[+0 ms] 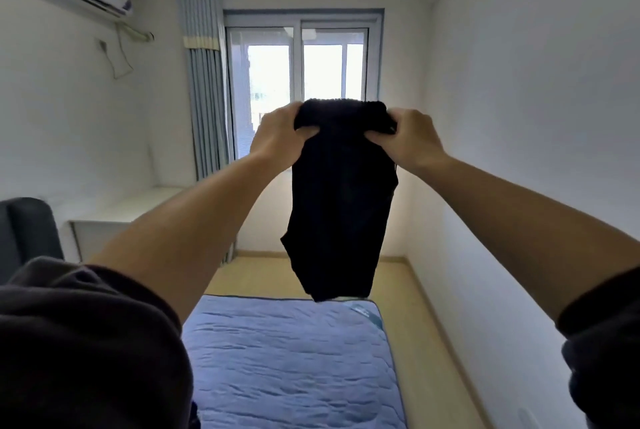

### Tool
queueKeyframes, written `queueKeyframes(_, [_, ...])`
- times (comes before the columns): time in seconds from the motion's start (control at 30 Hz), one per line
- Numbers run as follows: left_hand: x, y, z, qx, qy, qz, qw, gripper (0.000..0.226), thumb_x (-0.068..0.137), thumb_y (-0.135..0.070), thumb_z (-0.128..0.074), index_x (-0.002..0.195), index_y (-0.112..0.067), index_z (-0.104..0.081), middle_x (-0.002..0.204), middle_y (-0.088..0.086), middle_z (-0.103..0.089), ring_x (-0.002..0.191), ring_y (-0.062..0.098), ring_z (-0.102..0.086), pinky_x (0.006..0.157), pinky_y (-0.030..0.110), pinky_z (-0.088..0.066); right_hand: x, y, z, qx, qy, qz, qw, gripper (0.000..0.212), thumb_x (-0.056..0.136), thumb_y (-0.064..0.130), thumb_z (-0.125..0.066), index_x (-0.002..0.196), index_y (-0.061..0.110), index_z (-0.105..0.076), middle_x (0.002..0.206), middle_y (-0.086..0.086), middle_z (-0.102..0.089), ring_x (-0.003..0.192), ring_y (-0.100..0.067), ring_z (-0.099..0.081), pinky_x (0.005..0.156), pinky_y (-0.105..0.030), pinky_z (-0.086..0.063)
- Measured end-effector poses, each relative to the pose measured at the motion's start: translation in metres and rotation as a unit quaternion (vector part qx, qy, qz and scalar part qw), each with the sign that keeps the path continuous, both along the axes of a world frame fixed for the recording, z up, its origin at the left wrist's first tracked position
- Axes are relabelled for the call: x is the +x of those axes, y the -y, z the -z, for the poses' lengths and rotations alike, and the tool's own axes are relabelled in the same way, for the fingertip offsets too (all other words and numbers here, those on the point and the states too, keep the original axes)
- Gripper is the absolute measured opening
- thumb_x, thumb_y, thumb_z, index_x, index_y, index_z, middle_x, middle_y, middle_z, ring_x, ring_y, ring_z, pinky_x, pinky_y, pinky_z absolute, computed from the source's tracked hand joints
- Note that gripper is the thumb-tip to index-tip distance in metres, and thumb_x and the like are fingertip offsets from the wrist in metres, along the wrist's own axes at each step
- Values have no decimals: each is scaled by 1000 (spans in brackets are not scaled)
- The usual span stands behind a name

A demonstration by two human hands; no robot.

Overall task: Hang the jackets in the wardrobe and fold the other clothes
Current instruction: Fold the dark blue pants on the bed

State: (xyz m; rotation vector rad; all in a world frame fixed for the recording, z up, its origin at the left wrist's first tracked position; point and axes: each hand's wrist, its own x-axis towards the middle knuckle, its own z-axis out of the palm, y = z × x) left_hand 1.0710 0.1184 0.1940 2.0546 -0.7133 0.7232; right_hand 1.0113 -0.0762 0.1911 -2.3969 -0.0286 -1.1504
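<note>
The left hand [280, 132] and the right hand [414, 139] are raised side by side above the far end of the blue mattress [291, 359], each with fingers curled tight round a top corner of a black garment [341, 206]; the garment hangs straight down between them, its lower edge just above the mattress's far edge and clear of it; backlit as it is, it may be a knit, but its kind is hard to tell; beyond the mattress stands a bright window [311, 82], with a grey-blue curtain [204, 75] at its left side.
</note>
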Motion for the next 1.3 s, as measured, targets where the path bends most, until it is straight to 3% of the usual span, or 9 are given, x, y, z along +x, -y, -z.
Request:
queueKeyframes(0.13, [-27, -15, 56, 28, -51, 37, 998, 37, 93, -18, -58, 129, -18, -55, 117, 1, -63, 98, 14, -56, 82, 23, -40, -42, -11, 55, 5, -58, -7, 998, 24, 87, 33, -66, 101, 14, -67, 88, 3, -63, 82, -16, -59, 70, -24, -41])
queueKeyframes(0.2, [-38, -23, 94, 50, -78, 43, 995, 35, 92, -18, -60, 126, -17, -57, 114, 3, -65, 100, 18, -59, 83, 26, -43, -62, -16, 90, 6, -98, -17, 995, 16, 85, 35, -67, 85, 19, -66, 75, 7, -60, 76, -15, -58, 66, -26, -42])
queueKeyframes(0.3, [-73, -41, 176, 95, -121, 49, 987, 33, 89, -17, -64, 121, -13, -61, 110, 6, -67, 103, 25, -61, 82, 30, -44, -106, -32, 172, 17, -176, -3, 984, 28, 81, 40, -66, 61, 24, -53, 60, 7, -55, 63, -17, -54, 60, -33, -42])
queueKeyframes(0.5, [-185, -104, 375, 180, -267, 95, 942, 37, 87, -12, -65, 124, -14, -60, 114, 8, -67, 105, 25, -60, 75, 24, -37, -226, -91, 371, 61, -357, 19, 932, 20, 75, 34, -69, 72, 16, -61, 71, -1, -59, 75, -24, -59, 64, -37, -44])
queueKeyframes(0.7, [-344, -195, 546, 260, -408, 165, 860, 27, 82, -14, -68, 108, -19, -65, 96, 6, -70, 92, 24, -65, 74, 31, -47, -386, -169, 540, 102, -517, 5, 850, 22, 75, 34, -73, 82, 14, -69, 87, -6, -68, 85, -23, -62, 63, -33, -34])
queueKeyframes(0.87, [-406, -233, 578, 255, -459, 179, 832, 27, 82, -12, -67, 109, -17, -66, 93, -2, -70, 88, 12, -63, 70, 22, -41, -453, -203, 584, 159, -570, -18, 806, 36, 62, 46, -64, 74, 12, -64, 75, 0, -65, 75, -17, -62, 63, -35, -44])
queueKeyframes(0.97, [-408, -234, 584, 254, -475, 178, 824, 27, 81, -10, -67, 108, -15, -66, 93, -2, -70, 88, 10, -63, 70, 20, -41, -458, -204, 589, 176, -573, -20, 800, 27, 69, 37, -70, 78, 12, -66, 76, 0, -67, 74, -15, -62, 64, -35, -45])
queueKeyframes(1.13, [-386, -201, 600, 232, -507, 177, 811, 23, 81, -12, -68, 104, -17, -65, 90, -4, -69, 84, 11, -64, 77, 28, -47, -437, -179, 603, 213, -562, -19, 799, 12, 72, 25, -73, 81, 17, -69, 73, 6, -64, 73, -9, -59, 60, -23, -38])
queueKeyframes(1.3, [-342, -154, 631, 232, -552, 177, 781, 18, 85, -16, -65, 100, -24, -60, 88, -12, -67, 84, 4, -62, 76, 28, -47, -385, -124, 634, 291, -585, -64, 754, 11, 74, 16, -70, 85, 18, -70, 79, 6, -70, 74, 0, -58, 65, -20, -43])
